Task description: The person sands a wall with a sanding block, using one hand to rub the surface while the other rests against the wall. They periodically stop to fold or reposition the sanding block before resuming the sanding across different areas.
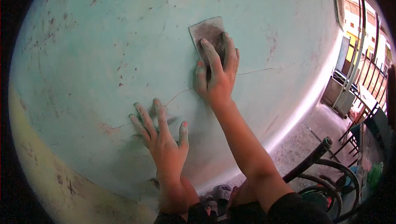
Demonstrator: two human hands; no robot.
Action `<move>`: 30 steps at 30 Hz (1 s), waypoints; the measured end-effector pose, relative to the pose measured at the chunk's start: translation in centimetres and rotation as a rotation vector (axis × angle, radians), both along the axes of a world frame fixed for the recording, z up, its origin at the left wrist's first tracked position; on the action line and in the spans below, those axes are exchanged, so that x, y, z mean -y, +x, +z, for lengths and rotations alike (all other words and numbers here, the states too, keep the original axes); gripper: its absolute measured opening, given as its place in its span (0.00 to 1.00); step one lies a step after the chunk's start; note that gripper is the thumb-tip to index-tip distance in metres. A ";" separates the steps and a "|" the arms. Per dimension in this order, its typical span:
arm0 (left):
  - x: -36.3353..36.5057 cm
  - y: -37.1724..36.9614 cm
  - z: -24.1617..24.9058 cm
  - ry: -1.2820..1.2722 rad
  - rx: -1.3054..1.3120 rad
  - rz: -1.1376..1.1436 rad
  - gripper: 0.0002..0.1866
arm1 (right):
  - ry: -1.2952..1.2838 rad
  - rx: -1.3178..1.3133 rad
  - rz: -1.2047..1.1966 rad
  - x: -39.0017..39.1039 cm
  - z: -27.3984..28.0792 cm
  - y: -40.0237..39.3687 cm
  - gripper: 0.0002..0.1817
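Observation:
A pale green painted wall (95, 46) fills most of the view, with thin cracks and dark scuffs on it. My right hand (220, 73) presses a worn sheet of sandpaper (209, 29) flat against this wall, fingers over its lower part. The sheet's top edge sticks out above my fingertips, and its underside is hidden. Lower and to the left, my left hand (163, 139) lies with fingers spread on or close to the wall, holding nothing that I can see. Pale dust coats the fingers of both hands.
Curved dark metal bars (326, 174), perhaps part of a chair, stand at the lower right. Beyond them are a tiled floor (295, 135) and a barred opening (371, 55) letting in bright light. A yellow band (45, 162) runs along the wall's lower left.

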State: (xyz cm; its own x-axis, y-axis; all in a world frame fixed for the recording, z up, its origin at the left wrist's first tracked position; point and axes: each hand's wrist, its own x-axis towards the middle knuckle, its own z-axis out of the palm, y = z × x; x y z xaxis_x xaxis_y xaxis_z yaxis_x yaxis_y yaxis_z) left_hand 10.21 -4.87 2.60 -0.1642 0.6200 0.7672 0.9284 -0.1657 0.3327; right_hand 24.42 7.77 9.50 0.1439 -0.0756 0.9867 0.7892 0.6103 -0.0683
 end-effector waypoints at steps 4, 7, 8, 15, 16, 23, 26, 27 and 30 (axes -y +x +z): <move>-0.3 -0.2 0.0 0.036 0.030 -0.026 0.44 | 0.016 -0.006 0.014 -0.2 2.9 -0.1 0.29; -0.1 0.1 0.4 -0.025 0.023 -0.007 0.45 | -0.007 -0.026 0.051 0.3 1.9 -0.4 0.29; -0.1 0.1 0.4 -0.061 0.023 0.005 0.45 | 0.012 -0.016 0.034 0.0 0.3 -0.6 0.29; -0.2 0.2 0.4 -0.108 0.060 -0.032 0.48 | 0.048 -0.016 0.040 0.1 3.4 -1.1 0.28; -0.2 0.3 0.4 -0.130 0.033 -0.008 0.48 | 0.040 -0.039 0.056 0.0 3.6 -1.1 0.28; 0.3 -0.3 0.6 -0.176 0.021 -0.077 0.47 | 0.108 0.016 0.097 0.6 0.3 -2.3 0.24; 0.6 -0.6 0.9 -0.198 0.019 -0.106 0.47 | 0.053 0.005 0.119 1.3 5.0 -2.4 0.27; 0.5 -0.6 0.6 -0.213 0.017 -0.111 0.47 | 0.038 0.002 0.114 1.2 5.5 -2.4 0.27; 0.2 -0.8 0.0 -0.095 0.026 -0.165 0.46 | 0.021 -0.039 0.113 1.1 4.0 -2.3 0.26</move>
State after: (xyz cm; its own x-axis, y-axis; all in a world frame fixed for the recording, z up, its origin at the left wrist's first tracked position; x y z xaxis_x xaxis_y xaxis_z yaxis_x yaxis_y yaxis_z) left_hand 9.41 -5.05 2.63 -0.0733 0.7097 0.7007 0.8822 -0.2816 0.3774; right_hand 22.10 6.70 13.51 0.1904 -0.0776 0.9786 0.7124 0.6968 -0.0834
